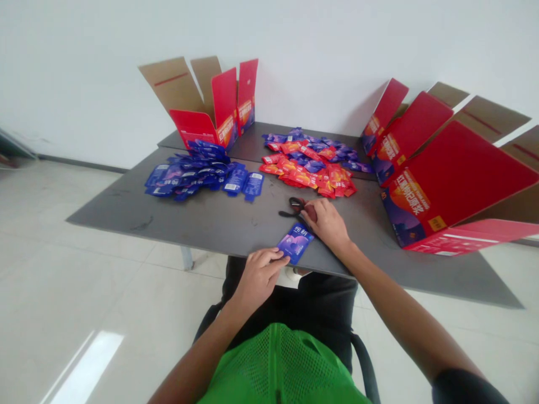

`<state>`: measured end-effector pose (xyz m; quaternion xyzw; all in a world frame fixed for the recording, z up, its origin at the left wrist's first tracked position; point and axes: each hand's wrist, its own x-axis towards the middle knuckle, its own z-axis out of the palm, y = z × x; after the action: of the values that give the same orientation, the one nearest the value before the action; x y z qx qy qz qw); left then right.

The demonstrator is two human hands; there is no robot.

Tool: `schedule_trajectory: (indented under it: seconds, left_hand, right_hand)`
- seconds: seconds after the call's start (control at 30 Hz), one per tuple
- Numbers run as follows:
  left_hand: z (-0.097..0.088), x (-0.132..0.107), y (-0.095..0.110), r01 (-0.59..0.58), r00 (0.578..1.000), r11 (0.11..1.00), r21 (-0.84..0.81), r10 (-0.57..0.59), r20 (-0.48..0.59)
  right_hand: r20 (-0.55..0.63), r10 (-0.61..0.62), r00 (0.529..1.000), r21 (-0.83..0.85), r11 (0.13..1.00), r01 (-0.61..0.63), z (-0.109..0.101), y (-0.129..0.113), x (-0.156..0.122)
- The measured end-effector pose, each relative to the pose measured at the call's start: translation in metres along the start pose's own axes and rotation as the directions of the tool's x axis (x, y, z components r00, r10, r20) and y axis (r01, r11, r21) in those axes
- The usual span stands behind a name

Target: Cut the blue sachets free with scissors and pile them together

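My left hand [257,274] pinches the near corner of a blue packet [296,241] that lies at the front edge of the grey table [202,219]. Just beyond the packet, my right hand [326,221] rests with curled fingers on black scissors [292,207], whose handles show to the left of the fingers. A heap of blue packets [202,171] lies at the left of the table. Farther back, right of centre, is a heap of red and blue packets [314,163].
An open red cardboard box [210,112] stands at the back left of the table. Other open red boxes [442,185] lie tipped on the right side. A white wall is behind, pale floor tiles around.
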<state>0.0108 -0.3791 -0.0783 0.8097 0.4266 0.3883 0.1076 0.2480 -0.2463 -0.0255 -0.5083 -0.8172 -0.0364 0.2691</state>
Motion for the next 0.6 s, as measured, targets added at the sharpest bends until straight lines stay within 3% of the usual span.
schedule_trajectory:
  seconds: [0.1, 0.2, 0.33, 0.43, 0.6]
  left_hand:
    - [0.001, -0.001, 0.0, -0.004, 1.0, 1.0, 0.006, 0.004, 0.0]
    - [-0.001, 0.0, 0.003, -0.004, 1.0, 1.0, 0.007, 0.004, 0.008]
    - [-0.006, 0.002, 0.006, 0.052, 0.996, 0.997, 0.056, -0.056, 0.066]
    - [-0.005, 0.001, 0.005, 0.03, 0.997, 0.999, 0.039, -0.032, 0.063]
    - [-0.001, -0.002, 0.0, -0.01, 1.0, 1.0, 0.017, 0.01, 0.025]
  right_hand:
    - [-0.08, 0.021, 0.997, 0.018, 1.0, -0.02, -0.015, -0.008, 0.009]
    - [-0.14, -0.024, 0.99, 0.173, 0.984, 0.049, -0.02, -0.05, -0.001]
    - [0.01, -0.196, 0.981, 0.267, 0.946, 0.186, -0.006, -0.091, -0.027]
    - [0.02, -0.153, 0.988, 0.238, 0.961, 0.144, 0.008, -0.078, -0.03]
    - [-0.009, -0.029, 1.0, 0.038, 0.999, 0.029, 0.01, -0.011, -0.004]
